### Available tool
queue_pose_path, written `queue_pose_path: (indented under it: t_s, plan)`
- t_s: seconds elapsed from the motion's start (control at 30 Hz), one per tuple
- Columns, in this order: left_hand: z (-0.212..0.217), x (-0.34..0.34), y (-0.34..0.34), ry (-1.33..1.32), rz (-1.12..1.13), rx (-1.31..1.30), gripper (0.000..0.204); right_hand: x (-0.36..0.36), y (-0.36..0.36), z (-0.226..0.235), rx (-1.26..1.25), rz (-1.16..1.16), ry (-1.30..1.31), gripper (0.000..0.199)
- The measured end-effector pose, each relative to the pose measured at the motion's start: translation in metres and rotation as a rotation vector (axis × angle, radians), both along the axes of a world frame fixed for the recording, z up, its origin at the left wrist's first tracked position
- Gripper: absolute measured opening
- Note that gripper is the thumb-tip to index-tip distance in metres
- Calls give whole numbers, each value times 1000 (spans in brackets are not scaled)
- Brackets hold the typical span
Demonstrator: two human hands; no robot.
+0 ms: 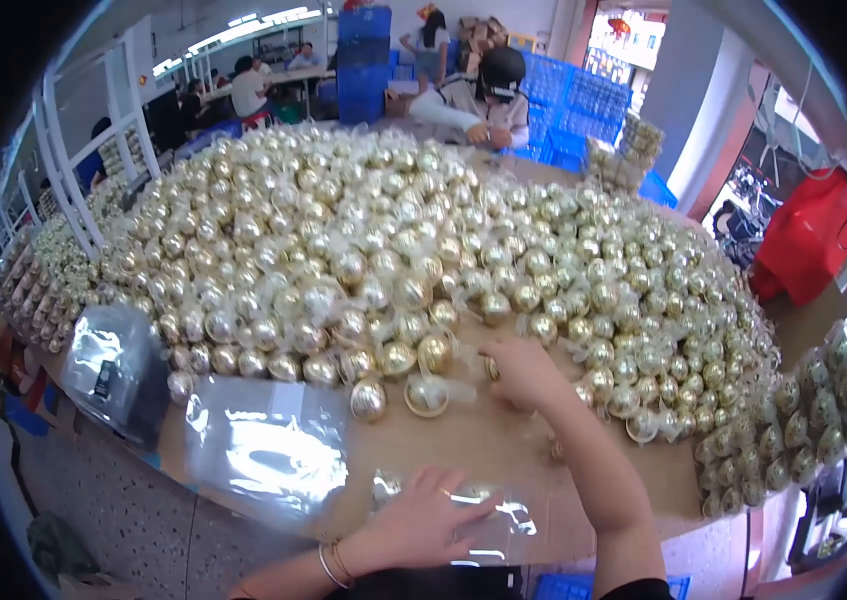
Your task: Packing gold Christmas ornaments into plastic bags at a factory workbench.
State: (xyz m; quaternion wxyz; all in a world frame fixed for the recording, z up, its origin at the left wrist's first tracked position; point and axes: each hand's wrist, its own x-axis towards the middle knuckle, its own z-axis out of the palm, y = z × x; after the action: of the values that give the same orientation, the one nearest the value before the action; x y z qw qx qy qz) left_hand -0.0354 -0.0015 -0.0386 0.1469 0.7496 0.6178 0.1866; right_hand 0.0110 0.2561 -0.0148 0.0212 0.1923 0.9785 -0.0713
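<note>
A large heap of shiny gold balls [364, 240] with sheer whitish ribbons covers most of the cardboard-topped table. My right hand [521, 372] is at the heap's near edge, its fingers curled on a gold ball [492, 369] that mostly hides behind them. My left hand [432, 518] lies low near the table's front edge with its fingers stretched out, over a clear plastic bag [516, 516]. Between the hands and the heap lie a few loose gold balls, one gold ball [369, 400] left of another gold ball [428, 396] with its ribbon.
A stack of clear plastic bags [269, 440] lies at the front left, beside another clear bag pile [109, 360]. Packed rows of gold balls [779, 440] stand at the right edge. Across the table a person [489, 105] works. Blue crates [574, 105] stand behind.
</note>
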Motion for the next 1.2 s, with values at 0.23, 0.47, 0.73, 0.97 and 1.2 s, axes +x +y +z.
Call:
queue_pose_path:
  t_s: [0.23, 0.47, 0.73, 0.97, 1.2]
  plan:
    - [-1, -4, -7, 93, 26, 86, 58, 157, -89, -47, -25, -449, 748, 69]
    - [-4, -3, -16, -29, 88, 79, 51, 181, -161, -91, -656, -563, 706, 64]
    - [-4, 2, -9, 11, 105, 81, 48, 194, -143, -96, -843, -556, 646, 66]
    - [4, -2, -4, -27, 166, 96, 49, 165, -169, -73, -869, -557, 492, 63]
    - [-6, -6, -3, -37, 137, 67, 50, 175, -173, -64, -1443, -488, 464, 51]
